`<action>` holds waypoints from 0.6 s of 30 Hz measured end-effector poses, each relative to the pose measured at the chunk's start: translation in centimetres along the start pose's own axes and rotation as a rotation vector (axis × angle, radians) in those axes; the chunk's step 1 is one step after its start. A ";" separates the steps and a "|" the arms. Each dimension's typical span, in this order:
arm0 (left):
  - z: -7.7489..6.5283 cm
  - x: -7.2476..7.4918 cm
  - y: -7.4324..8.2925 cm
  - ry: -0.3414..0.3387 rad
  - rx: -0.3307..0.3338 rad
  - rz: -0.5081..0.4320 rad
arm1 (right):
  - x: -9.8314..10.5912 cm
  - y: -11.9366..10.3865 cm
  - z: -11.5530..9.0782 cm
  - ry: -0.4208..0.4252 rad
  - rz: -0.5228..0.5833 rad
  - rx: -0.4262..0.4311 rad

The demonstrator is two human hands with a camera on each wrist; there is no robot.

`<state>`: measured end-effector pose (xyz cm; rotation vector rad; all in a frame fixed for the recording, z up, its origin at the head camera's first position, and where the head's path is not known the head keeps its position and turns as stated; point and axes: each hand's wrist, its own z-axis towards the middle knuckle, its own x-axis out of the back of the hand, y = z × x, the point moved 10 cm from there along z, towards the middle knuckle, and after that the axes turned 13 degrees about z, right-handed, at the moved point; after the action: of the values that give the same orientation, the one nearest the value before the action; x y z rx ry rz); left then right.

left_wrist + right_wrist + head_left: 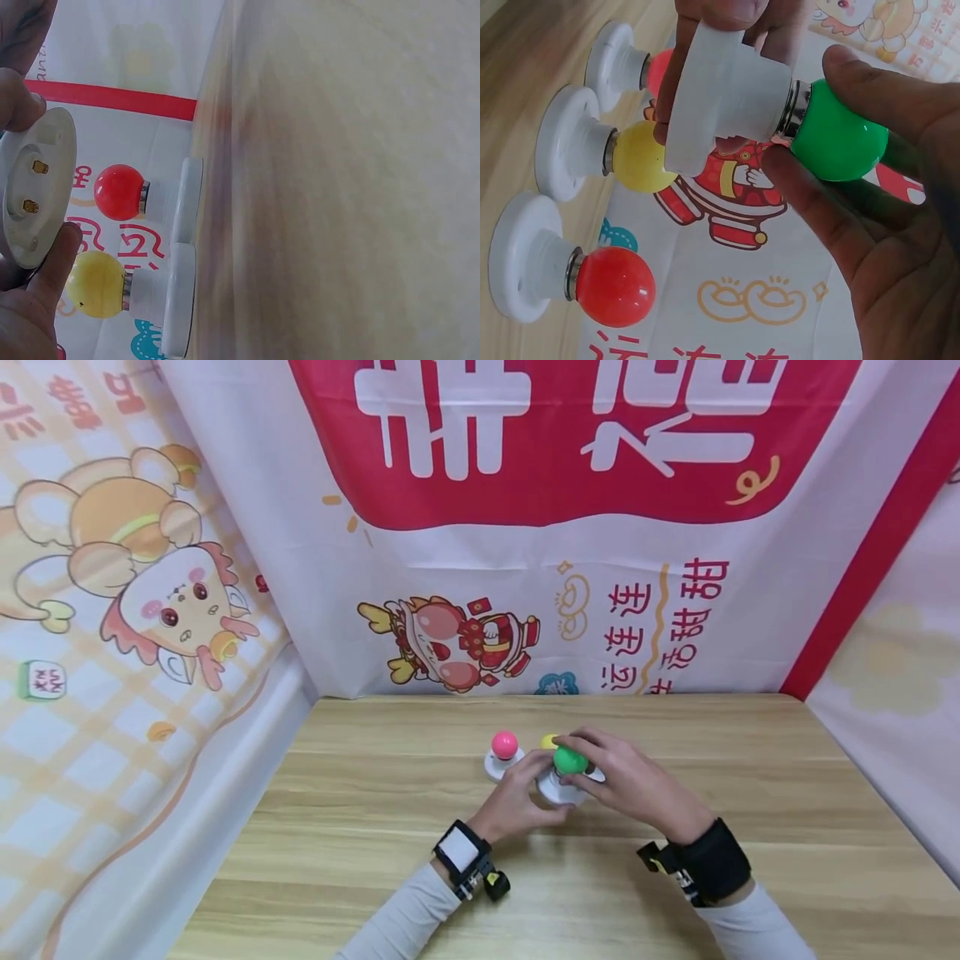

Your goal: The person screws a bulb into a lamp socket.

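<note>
My left hand holds a round white lamp socket by its base, tilted above the table. A green light bulb sits in that socket, its metal collar partly showing. Around the green bulb curl the thumb and fingers of my right hand. In the left wrist view the underside of the socket base shows two brass screws. Just beyond the hands stand a yellow bulb and a red bulb, each in its own white socket; the right hand hides the red one in the head view.
Left of the hands a pink bulb stands upright in a white socket on the wooden table. A printed cloth hangs behind the table's back edge, with more cloth at both sides.
</note>
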<state>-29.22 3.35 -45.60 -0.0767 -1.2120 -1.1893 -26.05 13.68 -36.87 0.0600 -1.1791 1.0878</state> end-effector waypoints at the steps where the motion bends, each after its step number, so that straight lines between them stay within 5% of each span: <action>1: 0.0 -0.1 0.0 -0.006 0.006 -0.005 | 0.0 0.0 0.0 0.004 -0.005 -0.004; 18: 0.0 0.3 -0.4 0.001 0.024 0.015 | 0.0 -0.1 0.0 -0.002 0.007 -0.008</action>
<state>-29.55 3.02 -45.57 -0.0667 -1.2224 -1.1616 -25.97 13.64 -36.76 0.0514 -1.1860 1.0891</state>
